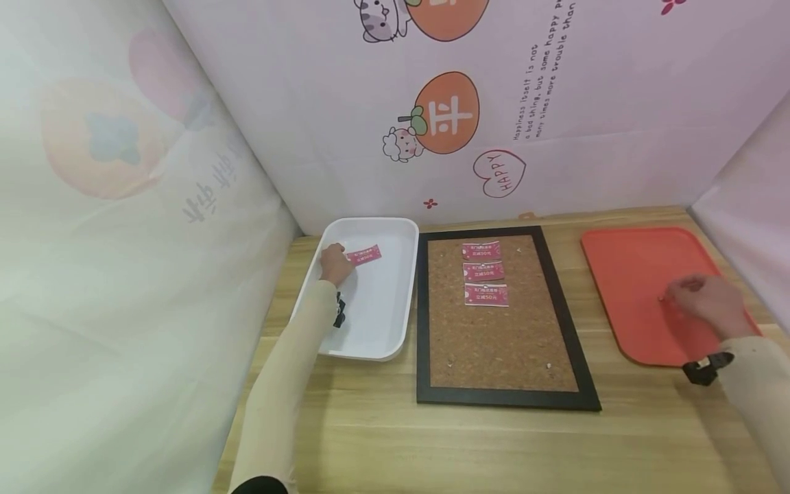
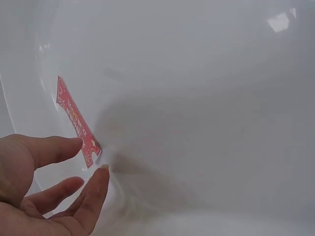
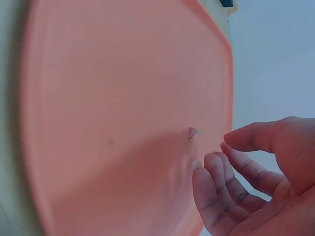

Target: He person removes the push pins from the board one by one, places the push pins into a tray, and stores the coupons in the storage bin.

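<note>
In the head view, my left hand (image 1: 336, 265) is inside the white tray (image 1: 379, 329), beside a small pink printed coupon (image 1: 365, 255). The left wrist view shows the thumb and forefinger apart at one end of the coupon (image 2: 74, 115), the thumb tip overlapping its edge; whether it touches cannot be told. Over the red tray (image 1: 636, 274) is my right hand (image 1: 710, 300). In the right wrist view its thumb and fingers (image 3: 211, 184) are spread, with nothing between them. A tiny clear pushpin (image 3: 192, 132) lies on the tray just beyond the fingertips.
Between the trays lies a black-framed cork board (image 1: 500, 350). Three pink coupons (image 1: 484, 272) are pinned in a column on its upper part, and small pins (image 1: 548, 366) sit near its corners. Printed cloth walls (image 1: 345, 137) enclose the wooden table (image 1: 494, 446).
</note>
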`<state>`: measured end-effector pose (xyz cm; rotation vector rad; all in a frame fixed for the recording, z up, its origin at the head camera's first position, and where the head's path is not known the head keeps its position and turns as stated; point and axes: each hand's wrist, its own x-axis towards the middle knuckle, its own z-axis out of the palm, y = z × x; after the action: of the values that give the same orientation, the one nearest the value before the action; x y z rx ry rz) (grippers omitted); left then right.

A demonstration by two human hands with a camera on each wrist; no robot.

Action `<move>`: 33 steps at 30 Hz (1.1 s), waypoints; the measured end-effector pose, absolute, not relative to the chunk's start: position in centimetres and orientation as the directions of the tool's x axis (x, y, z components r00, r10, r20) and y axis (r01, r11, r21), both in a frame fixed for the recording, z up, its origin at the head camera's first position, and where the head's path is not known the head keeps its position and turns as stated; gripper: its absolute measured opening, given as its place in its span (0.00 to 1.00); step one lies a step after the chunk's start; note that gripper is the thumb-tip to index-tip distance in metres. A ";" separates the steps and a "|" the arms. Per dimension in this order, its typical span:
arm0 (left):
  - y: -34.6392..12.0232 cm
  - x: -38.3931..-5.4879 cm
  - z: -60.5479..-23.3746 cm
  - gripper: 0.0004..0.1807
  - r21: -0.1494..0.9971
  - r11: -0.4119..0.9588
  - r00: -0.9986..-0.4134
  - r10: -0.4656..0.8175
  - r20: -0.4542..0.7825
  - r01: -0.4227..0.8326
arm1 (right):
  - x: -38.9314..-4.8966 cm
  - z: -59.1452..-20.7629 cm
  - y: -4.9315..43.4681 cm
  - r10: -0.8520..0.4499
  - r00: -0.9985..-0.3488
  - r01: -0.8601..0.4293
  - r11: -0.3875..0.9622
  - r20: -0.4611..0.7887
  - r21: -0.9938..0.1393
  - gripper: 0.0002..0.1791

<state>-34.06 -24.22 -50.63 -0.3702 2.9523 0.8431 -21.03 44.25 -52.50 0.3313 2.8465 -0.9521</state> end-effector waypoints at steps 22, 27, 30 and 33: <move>-18.0 -32.7 -45.8 0.23 0.659 0.752 -0.997 -0.048 0.063 0.006 | -22.2 -47.1 38.4 0.058 -0.989 0.130 0.781 -0.137 -0.611 0.34; -15.9 -32.3 -45.2 0.22 0.662 0.747 -0.995 0.001 0.102 0.069 | -22.8 -46.4 36.4 0.062 -0.990 0.124 0.789 -0.123 -0.601 0.35; -14.9 -32.0 -45.1 0.21 0.673 0.732 -0.992 0.030 0.123 0.106 | -23.2 -46.1 35.3 0.059 -0.992 0.117 0.790 -0.115 -0.602 0.35; -13.9 -31.7 -44.9 0.20 0.687 0.714 -0.990 0.060 0.130 0.133 | -23.5 -45.9 34.4 0.048 -0.994 0.095 0.794 -0.094 -0.601 0.35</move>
<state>-31.72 -13.91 -44.92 0.1694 2.9991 1.2145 -23.51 34.38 -45.88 0.1162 2.9049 -0.9787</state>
